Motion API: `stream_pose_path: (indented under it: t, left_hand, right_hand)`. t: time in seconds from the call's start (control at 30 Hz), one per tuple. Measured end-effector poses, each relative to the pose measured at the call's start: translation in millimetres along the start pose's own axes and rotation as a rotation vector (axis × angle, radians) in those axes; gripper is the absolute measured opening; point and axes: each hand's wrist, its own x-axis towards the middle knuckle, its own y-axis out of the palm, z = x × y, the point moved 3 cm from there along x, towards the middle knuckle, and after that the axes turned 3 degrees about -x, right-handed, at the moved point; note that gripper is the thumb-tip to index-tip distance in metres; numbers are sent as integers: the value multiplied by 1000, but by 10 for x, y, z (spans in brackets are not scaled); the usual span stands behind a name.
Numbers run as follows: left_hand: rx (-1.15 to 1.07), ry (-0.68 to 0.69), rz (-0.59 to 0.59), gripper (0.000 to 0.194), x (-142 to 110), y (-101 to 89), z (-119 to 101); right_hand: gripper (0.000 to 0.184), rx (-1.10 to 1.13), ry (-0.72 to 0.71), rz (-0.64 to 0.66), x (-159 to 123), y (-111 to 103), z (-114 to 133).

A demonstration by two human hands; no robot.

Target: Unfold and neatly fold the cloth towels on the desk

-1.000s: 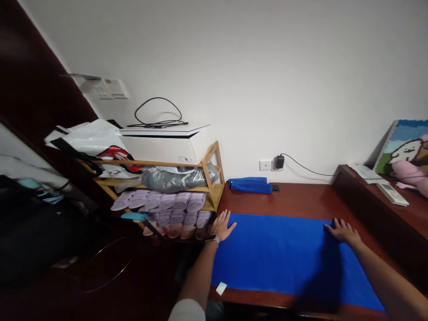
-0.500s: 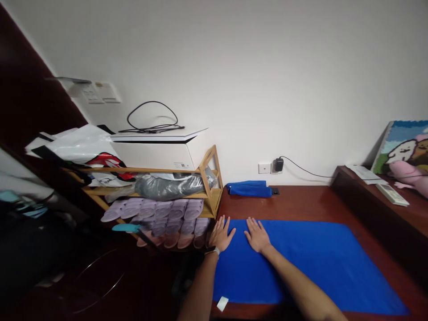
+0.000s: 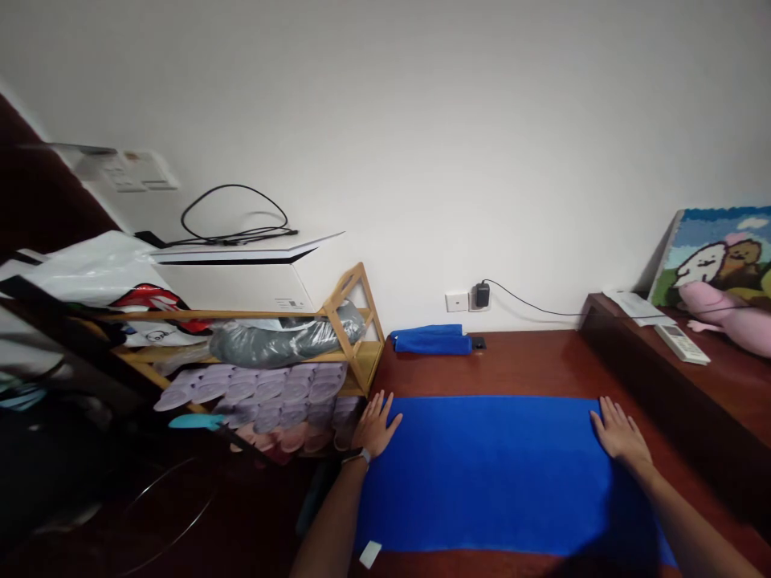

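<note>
A blue towel lies spread flat on the reddish-brown wooden table. My left hand, with a watch on the wrist, rests with fingers apart on the towel's far left corner. At the far right corner my right hand lies flat, its fingers stretched out; its arm covers part of the towel's right edge. A small white tag shows at the near left corner. Behind, by the wall, is a second blue cloth, folded into a narrow bundle.
On the left stands a wooden rack with lilac slippers, a plastic-wrapped grey bundle and a white box. To the right, a raised ledge holds a remote and a pink plush toy. A black plug sits in the wall.
My right hand moved left across the towel to beside my left hand, then back to the far right corner. My left hand stays at the left corner. The view has shifted slightly.
</note>
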Motion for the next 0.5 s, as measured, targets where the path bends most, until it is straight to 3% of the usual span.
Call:
stream_pose_path:
  t: [0.2, 0.33, 0.43, 0.5]
  left_hand:
    - [0, -2, -2, 75, -15, -23, -31]
    - [-21, -1, 9, 74, -40, -55, -60]
    - [-40, 1, 0, 75, -50, -68, -63]
    - [-49, -3, -3, 76, -49, -69, -61]
  right_hand:
    - [97, 97, 1, 14, 30, 5, 57]
    - [98, 152, 32, 52, 109, -137, 72]
    - [97, 182, -23, 29, -2, -367, 406]
    - [93, 188, -146, -5, -199, -523, 911]
